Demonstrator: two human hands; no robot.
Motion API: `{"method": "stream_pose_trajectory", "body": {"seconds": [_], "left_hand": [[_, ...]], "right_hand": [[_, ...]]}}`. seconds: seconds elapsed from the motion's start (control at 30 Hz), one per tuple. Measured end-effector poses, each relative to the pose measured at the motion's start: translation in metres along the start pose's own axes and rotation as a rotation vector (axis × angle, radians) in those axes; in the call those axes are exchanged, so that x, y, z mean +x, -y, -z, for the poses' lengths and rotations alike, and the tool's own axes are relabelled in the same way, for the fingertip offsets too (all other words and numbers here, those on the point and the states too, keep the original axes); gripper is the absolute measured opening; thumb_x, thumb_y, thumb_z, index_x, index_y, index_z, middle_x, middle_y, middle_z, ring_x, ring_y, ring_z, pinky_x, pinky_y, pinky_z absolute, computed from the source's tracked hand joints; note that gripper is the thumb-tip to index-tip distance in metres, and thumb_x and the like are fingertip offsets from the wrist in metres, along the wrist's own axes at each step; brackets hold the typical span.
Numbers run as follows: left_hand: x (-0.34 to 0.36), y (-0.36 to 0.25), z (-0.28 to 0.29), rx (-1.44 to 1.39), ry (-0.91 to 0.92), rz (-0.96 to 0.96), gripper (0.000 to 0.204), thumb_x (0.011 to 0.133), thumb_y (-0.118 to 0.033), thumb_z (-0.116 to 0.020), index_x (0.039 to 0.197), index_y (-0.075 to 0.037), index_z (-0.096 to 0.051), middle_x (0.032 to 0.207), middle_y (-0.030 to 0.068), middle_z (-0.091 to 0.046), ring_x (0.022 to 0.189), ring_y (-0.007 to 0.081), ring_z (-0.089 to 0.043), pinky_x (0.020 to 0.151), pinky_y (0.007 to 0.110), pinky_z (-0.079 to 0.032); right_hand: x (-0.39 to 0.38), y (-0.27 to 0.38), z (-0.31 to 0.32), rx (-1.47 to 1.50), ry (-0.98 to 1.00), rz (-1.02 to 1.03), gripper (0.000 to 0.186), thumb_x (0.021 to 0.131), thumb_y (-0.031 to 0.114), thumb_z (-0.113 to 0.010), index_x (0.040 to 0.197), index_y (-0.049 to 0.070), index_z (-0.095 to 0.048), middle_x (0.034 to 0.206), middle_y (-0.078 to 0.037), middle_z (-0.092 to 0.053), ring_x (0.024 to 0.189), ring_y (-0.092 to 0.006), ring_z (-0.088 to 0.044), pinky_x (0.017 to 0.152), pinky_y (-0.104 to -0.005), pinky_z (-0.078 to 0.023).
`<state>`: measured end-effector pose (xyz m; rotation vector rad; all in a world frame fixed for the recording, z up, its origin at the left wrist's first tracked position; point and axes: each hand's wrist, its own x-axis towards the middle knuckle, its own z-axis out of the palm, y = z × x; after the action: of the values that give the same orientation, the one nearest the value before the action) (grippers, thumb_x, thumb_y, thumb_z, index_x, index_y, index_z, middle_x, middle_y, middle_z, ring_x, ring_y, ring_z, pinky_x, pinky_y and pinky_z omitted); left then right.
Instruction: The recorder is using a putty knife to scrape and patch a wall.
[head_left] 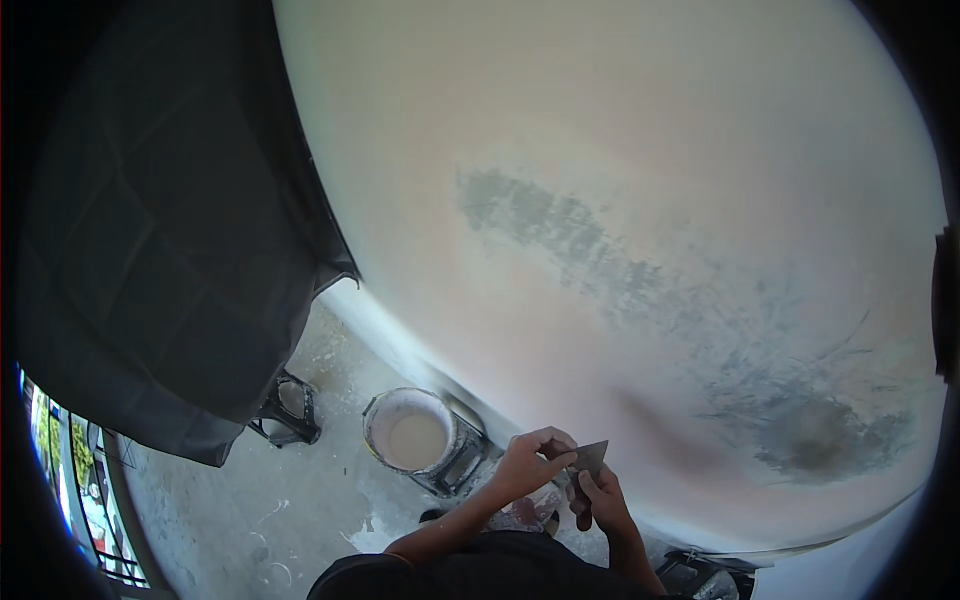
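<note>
Pale wall point(620, 110), streaked grey, sweeps across the upper right, and lower centre there's the scraper point(590, 458)!
Right hand point(604, 500) is wrapped around it; left hand point(538, 463), fingers curled, meets its edge, pinching or merely touching, I can't tell; bucket point(381, 442) of pale mix point(418, 440) further left, dark cover point(160, 200) upper left.

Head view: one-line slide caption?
Right hand holds a scraper, left hand at its blade, before a grey-patched wall, bucket at left.
</note>
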<state>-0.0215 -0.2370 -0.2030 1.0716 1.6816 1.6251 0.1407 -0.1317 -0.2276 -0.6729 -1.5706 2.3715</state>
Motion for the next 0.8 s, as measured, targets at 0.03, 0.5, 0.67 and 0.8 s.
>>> {"method": "stream_pose_trajectory", "body": {"seconds": [0.03,0.5,0.67,0.8], "left_hand": [[-0.010,0.006,0.012,0.031,-0.008,-0.007,0.017,0.087,-0.011,-0.074,0.100,-0.003,-0.067,0.081,0.0039,-0.071,0.073,0.0089,-0.067,0.071,0.025,-0.053],[-0.098,0.043,0.204,0.259,0.366,0.133,0.032,0.081,-0.015,-0.077,0.110,-0.005,-0.071,0.076,0.0075,-0.071,0.067,0.0117,-0.064,0.066,0.028,-0.051],[-0.114,0.030,0.191,0.224,0.256,0.147,0.024,0.081,-0.013,-0.074,0.102,-0.001,-0.072,0.080,0.0139,-0.072,0.068,0.0196,-0.067,0.067,0.032,-0.053],[-0.123,0.028,0.183,0.292,0.269,0.132,0.026,0.081,-0.014,-0.074,0.104,-0.002,-0.072,0.078,0.0149,-0.070,0.067,0.0215,-0.067,0.067,0.033,-0.053]], "right_hand": [[0.002,-0.013,-0.006,-0.046,-0.011,0.002,0.019,0.104,0.019,-0.047,0.115,0.003,-0.052,0.080,-0.005,-0.061,0.056,-0.0090,-0.051,0.051,-0.0243,-0.041],[0.004,-0.098,-0.201,-0.358,-0.142,-0.088,0.021,0.099,0.021,-0.058,0.112,0.004,-0.058,0.075,0.000,-0.059,0.059,-0.0078,-0.050,0.055,-0.0252,-0.042],[-0.008,-0.097,-0.200,-0.529,-0.193,0.039,0.021,0.097,0.022,-0.059,0.100,0.001,-0.063,0.069,-0.003,-0.062,0.060,-0.0110,-0.055,0.056,-0.0290,-0.045],[-0.016,-0.116,-0.194,-0.355,-0.162,0.019,0.022,0.096,0.021,-0.061,0.103,0.001,-0.064,0.074,-0.003,-0.065,0.066,-0.0119,-0.059,0.062,-0.0286,-0.048]]}}
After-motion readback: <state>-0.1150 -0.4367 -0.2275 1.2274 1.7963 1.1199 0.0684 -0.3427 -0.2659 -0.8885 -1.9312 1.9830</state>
